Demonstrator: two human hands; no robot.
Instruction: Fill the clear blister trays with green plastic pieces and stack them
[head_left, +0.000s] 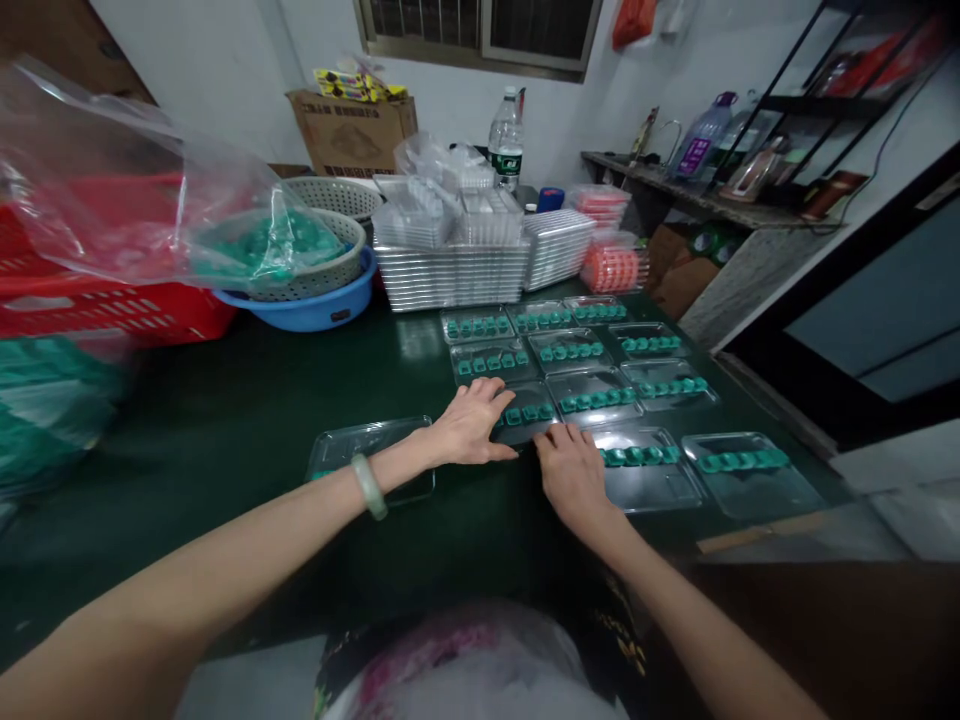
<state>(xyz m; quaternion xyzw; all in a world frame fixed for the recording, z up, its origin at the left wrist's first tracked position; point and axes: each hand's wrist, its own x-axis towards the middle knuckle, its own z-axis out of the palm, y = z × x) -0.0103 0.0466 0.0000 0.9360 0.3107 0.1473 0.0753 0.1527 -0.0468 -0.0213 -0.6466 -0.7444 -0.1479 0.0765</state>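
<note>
Several clear plastic trays, each with a row of small teal parts, lie in rows on the dark green table [225,420]. My left hand [471,424] rests flat on one such tray [525,414], fingers spread over its left part. My right hand [571,472] lies palm down beside it, touching the left edge of the neighbouring tray [651,470]. Neither hand grips anything. Another clear tray [371,450] lies under my left wrist, which wears a pale green bangle.
Stacks of clear trays [450,265] stand at the back. A blue basin [315,305] holds a sieve of teal parts under a plastic bag [112,190]. A red crate [90,300] sits far left, shelves [750,180] at right, a water bottle [507,140] behind.
</note>
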